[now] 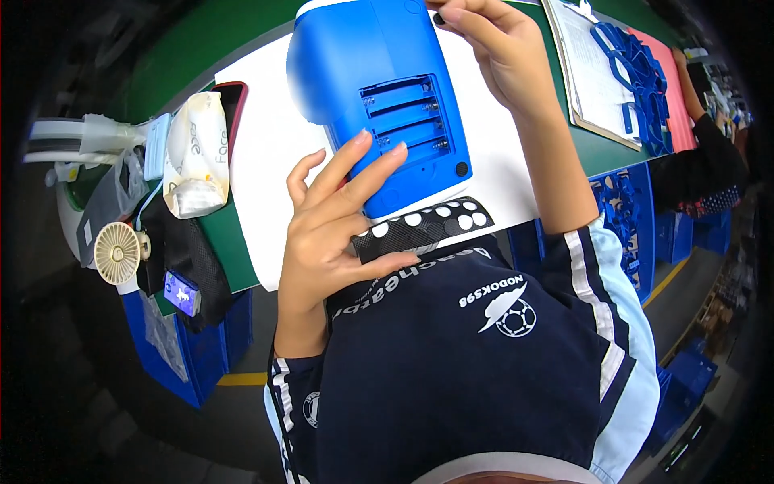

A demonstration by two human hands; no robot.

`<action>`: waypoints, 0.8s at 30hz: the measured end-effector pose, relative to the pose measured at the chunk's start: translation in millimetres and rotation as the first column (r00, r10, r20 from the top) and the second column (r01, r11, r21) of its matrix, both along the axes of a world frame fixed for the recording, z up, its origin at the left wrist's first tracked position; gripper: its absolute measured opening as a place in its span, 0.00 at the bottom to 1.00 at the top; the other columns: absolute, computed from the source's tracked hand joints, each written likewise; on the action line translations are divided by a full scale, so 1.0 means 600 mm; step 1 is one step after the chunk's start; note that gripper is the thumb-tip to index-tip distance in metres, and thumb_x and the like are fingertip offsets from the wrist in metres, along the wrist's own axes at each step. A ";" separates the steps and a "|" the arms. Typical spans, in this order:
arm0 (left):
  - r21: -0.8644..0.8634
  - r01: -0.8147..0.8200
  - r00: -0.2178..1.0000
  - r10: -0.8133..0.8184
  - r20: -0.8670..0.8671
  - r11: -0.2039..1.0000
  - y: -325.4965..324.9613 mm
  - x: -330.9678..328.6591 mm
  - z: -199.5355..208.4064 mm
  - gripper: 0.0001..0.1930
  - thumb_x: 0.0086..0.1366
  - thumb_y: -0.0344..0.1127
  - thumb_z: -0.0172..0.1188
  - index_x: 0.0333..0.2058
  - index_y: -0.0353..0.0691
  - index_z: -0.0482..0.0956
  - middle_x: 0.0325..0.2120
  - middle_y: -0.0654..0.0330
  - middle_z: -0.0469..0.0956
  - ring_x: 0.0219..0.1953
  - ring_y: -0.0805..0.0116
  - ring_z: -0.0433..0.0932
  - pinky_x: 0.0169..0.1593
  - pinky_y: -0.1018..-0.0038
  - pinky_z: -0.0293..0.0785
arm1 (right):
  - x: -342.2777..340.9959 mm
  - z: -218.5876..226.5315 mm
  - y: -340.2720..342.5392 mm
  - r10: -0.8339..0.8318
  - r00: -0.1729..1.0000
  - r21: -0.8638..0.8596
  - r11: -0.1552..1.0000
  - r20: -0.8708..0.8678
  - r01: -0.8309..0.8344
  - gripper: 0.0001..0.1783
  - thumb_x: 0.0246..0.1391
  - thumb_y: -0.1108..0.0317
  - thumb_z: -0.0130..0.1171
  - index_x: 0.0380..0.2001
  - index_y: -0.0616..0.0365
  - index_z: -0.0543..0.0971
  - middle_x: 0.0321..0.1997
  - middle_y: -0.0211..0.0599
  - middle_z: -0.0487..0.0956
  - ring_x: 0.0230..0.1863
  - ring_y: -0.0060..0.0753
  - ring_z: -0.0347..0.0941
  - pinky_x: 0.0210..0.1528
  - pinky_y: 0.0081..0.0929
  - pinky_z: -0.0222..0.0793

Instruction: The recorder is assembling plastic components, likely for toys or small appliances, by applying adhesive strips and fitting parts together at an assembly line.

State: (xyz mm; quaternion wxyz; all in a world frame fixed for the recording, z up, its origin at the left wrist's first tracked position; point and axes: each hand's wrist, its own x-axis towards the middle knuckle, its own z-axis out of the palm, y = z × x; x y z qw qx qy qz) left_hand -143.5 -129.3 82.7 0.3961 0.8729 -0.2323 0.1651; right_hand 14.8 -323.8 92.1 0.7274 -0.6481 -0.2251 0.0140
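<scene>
Head view: blue device [379, 40] on white sheet [258, 185] over green worktop [601, 157], probably laid underside-up to expose its battery bay [407, 121]. Hands apart. Left hand [318, 242] spread, fingertips on casing, likely steadying it; cannot tell whether it grips the dotted black strip [423, 224]. Right hand [516, 68] pinches black disc [439, 18], fingertips suiting so small a piece.

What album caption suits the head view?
Right hand pinching a small black pad beside a blue device with an empty, open battery compartment.
</scene>
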 end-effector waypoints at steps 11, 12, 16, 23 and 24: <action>-0.007 0.005 1.000 -0.005 -0.015 1.000 0.004 -0.002 0.001 0.19 0.31 0.48 0.69 0.08 0.40 0.70 0.45 0.59 0.74 0.57 0.60 0.62 0.56 0.61 0.47 | 0.020 -0.002 0.044 0.081 0.991 0.148 0.987 -0.108 -0.065 0.08 0.48 0.68 0.57 0.32 0.61 0.76 0.32 0.29 0.75 0.38 0.20 0.67 0.46 0.18 0.58; -0.010 0.006 1.000 -0.006 -0.017 1.000 0.004 -0.002 0.001 0.19 0.31 0.48 0.69 0.08 0.40 0.71 0.45 0.59 0.74 0.57 0.60 0.62 0.56 0.61 0.47 | 0.020 -0.002 0.045 0.081 0.991 0.147 0.987 -0.108 -0.065 0.08 0.48 0.68 0.57 0.32 0.61 0.76 0.32 0.29 0.75 0.38 0.20 0.67 0.46 0.18 0.58; -0.019 0.008 1.000 -0.009 -0.015 1.000 0.006 -0.002 0.000 0.19 0.32 0.48 0.69 0.09 0.40 0.72 0.45 0.60 0.74 0.57 0.60 0.62 0.56 0.62 0.47 | 0.021 -0.002 0.048 0.077 0.992 0.151 0.987 -0.098 -0.062 0.07 0.48 0.69 0.57 0.31 0.60 0.76 0.31 0.28 0.74 0.38 0.19 0.67 0.46 0.17 0.58; -0.017 0.009 1.000 -0.009 -0.006 1.000 0.006 -0.002 -0.001 0.18 0.32 0.48 0.69 0.09 0.40 0.73 0.45 0.60 0.74 0.57 0.60 0.62 0.56 0.62 0.47 | 0.021 -0.001 0.051 0.087 0.994 0.147 0.986 -0.070 -0.076 0.06 0.48 0.69 0.57 0.30 0.59 0.76 0.30 0.27 0.74 0.37 0.18 0.66 0.46 0.17 0.57; -0.019 0.010 1.000 -0.010 -0.008 1.000 0.006 -0.002 -0.001 0.18 0.32 0.48 0.69 0.09 0.40 0.73 0.45 0.60 0.74 0.57 0.60 0.62 0.56 0.62 0.47 | 0.022 -0.001 0.051 0.088 0.994 0.147 0.986 -0.071 -0.077 0.06 0.48 0.69 0.57 0.30 0.59 0.76 0.30 0.27 0.74 0.37 0.18 0.66 0.46 0.17 0.57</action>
